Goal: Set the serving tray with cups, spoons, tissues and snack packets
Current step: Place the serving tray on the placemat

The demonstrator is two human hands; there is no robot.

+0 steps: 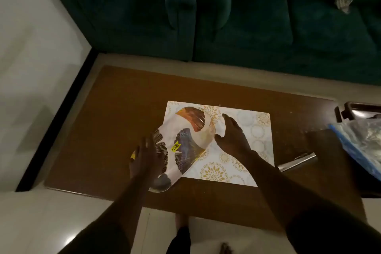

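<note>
A white serving tray [186,140] printed with orange, blue and dark leaf shapes and a yellow price sticker lies tilted across the left part of a white placemat [243,146] with gold flower circles. My left hand [147,156] grips the tray's near left edge. My right hand [232,136] is at the tray's right edge, fingers spread, palm toward the tray, over the placemat. Whether it touches the tray is unclear. No cups, spoons or tissues are on the tray.
The placemat lies on a brown wooden table [123,119]. At the right edge are a dark metal tray [358,111], a blue-edged plastic packet [362,146] and a shiny metal piece [296,163]. A dark green sofa [226,16] stands behind. Pale floor [31,68] lies left.
</note>
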